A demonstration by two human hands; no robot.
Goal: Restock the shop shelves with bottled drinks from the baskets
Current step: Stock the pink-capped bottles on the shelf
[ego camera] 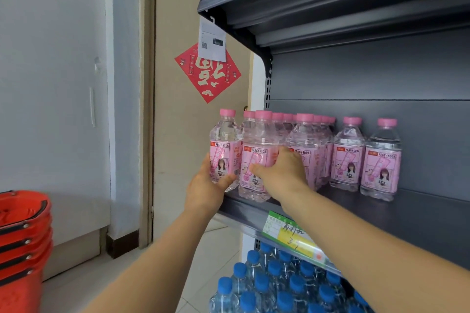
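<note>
Two pink-capped peach soda bottles are at the left end of the shelf (396,213), one in each hand. The end bottle (225,140) is upright right at the shelf's corner. The left hand (207,184) is wrapped round its lower half from the left and underneath. The second bottle (256,137) is just to its right, touching or almost touching it. The right hand (283,173) grips it round the label, thumb on the front and fingers curled round the far side. Can't really tell if either base is actually sitting on the shelf.

Behind them is a tight pack of pink bottles (305,134), and two loose ones (347,155) stand further right. A green and yellow price tag (292,235) is clipped to the shelf edge below the right wrist. Blue-cap bottles (279,282) fill the level underneath. A stack of red baskets (23,236) sits on the floor at far left, well apart from the hands.
</note>
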